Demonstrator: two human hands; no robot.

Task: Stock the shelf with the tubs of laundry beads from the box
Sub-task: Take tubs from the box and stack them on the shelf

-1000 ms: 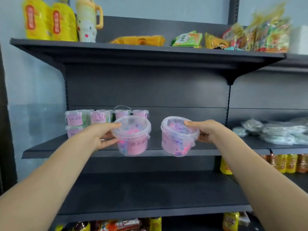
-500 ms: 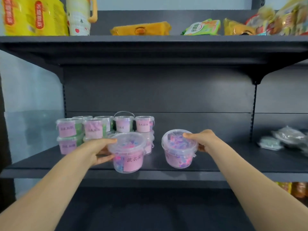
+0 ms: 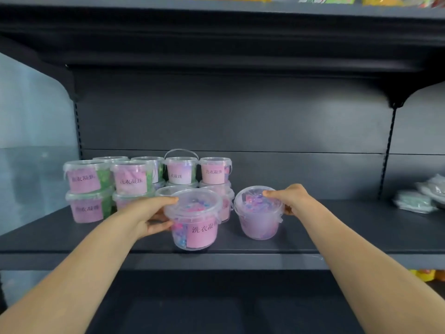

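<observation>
Both tubs have been carried forward onto the shelf (image 3: 337, 239). The labelled tub (image 3: 195, 225) is gripped at rim and side by the left hand (image 3: 147, 219), label outward; the second tub (image 3: 258, 214) is gripped by the right hand (image 3: 289, 197), beside the stacked tubs (image 3: 130, 182), extending the row.

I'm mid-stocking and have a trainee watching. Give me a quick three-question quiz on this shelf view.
1. True or false: the left hand and the right hand each hold a tub.
2. Multiple choice: the stacked tubs already on the shelf stand (A) left of the two held tubs, (B) right of them, (C) on the shelf above.
3. Fill in: the tub in the left hand turns a pink ____ with printed characters towards the camera.

Key: 1 true; 2 A; 3 label.
</observation>
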